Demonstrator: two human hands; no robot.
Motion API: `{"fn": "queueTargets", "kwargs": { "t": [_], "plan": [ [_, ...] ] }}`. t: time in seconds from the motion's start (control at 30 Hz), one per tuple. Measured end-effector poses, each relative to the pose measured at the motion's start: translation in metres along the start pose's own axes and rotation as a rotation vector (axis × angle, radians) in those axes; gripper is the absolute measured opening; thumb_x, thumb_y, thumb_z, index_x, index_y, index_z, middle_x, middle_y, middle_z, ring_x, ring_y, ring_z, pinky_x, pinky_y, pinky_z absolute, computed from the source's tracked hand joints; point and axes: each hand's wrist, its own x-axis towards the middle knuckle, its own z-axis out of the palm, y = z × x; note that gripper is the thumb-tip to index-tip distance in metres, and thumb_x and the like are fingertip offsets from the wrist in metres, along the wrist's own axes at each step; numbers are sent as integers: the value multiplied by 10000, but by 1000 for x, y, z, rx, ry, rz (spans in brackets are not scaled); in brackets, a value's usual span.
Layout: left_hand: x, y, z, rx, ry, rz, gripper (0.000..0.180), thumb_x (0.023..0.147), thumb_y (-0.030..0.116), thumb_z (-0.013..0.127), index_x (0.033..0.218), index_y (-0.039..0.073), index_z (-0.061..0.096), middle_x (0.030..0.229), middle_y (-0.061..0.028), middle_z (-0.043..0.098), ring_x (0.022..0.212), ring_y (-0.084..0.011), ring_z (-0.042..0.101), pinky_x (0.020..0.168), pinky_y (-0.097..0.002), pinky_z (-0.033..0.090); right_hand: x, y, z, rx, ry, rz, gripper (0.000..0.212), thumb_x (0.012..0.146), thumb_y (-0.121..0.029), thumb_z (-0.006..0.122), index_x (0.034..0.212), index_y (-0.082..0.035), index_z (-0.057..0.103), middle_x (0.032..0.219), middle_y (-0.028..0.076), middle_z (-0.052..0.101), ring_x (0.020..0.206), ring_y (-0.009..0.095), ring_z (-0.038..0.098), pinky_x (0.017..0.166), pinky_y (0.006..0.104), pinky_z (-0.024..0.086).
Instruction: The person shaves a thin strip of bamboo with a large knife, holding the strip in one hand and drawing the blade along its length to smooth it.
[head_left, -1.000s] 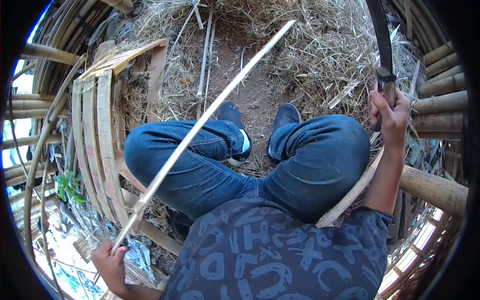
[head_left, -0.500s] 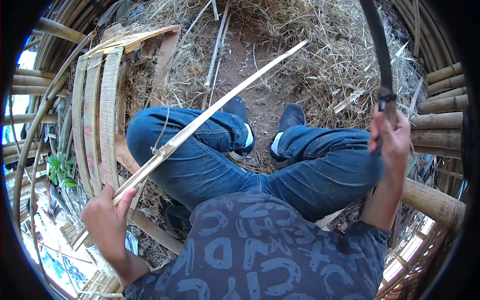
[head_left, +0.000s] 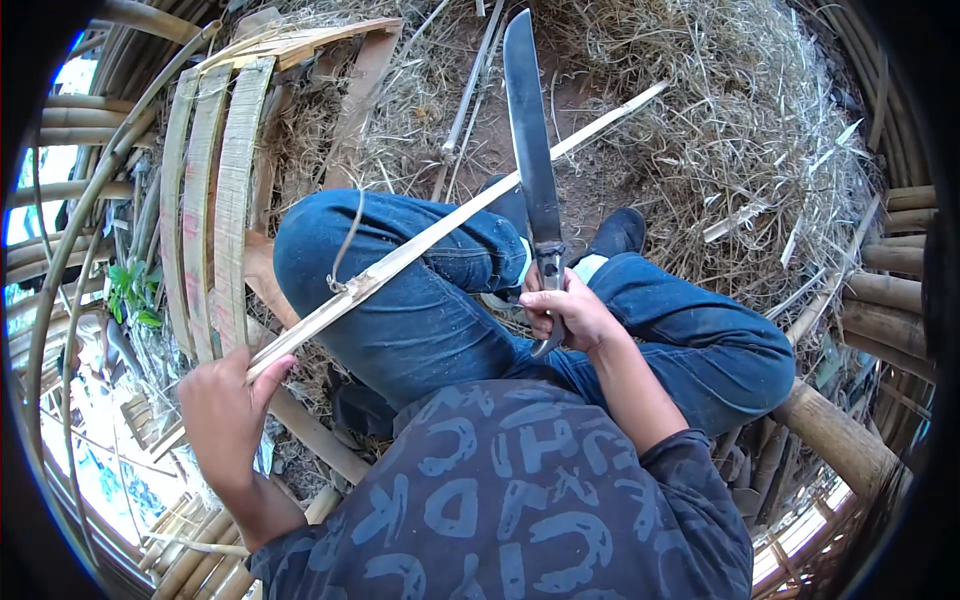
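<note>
A long, pale split bamboo strip (head_left: 430, 236) slants over my left thigh, its far tip above the straw-strewn ground. Near its lower end, my left hand (head_left: 222, 405) is closed around it, thumb along the top. A thin twig-like shoot (head_left: 350, 240) sticks up from a node on the strip. My right hand (head_left: 572, 312) grips the dark handle of a machete (head_left: 533, 130) in front of my body. The broad grey blade points away from me and passes over the strip; whether the two touch I cannot tell.
At the left stands a frame of pale wooden slats (head_left: 240, 190). Dry straw (head_left: 690, 140) covers the ground ahead, around a patch of bare soil. Stacked bamboo poles (head_left: 890, 300) line the right side; a thick bamboo pole (head_left: 835, 435) lies beside my right knee. Green leaves (head_left: 130, 295) grow at the left.
My right hand has swung the machete inward from the far right to the middle, so the blade now crosses the strip. The left hand keeps its hold; the whole view has shifted slightly.
</note>
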Motion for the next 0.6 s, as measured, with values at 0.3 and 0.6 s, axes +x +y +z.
{"fn": "queueTargets", "kwargs": {
  "t": [0.3,0.6],
  "plan": [
    [15,-10,4,-238,-200,27,520,921,408,577,602,-2,566,562,-237,512,573,-434,531,541,-491,383,4,-9,35,-387,330,-277,249,802,-114,751,895,-49,529,603,-6,525,423,80,489,386,247,380],
    [13,-3,19,-188,-139,119,487,946,406,539,666,12,594,571,-238,528,580,-437,549,543,-493,402,10,9,59,-768,295,-398,396,946,-359,613,791,0,553,561,72,547,479,133,512,466,324,407]
  ]
}}
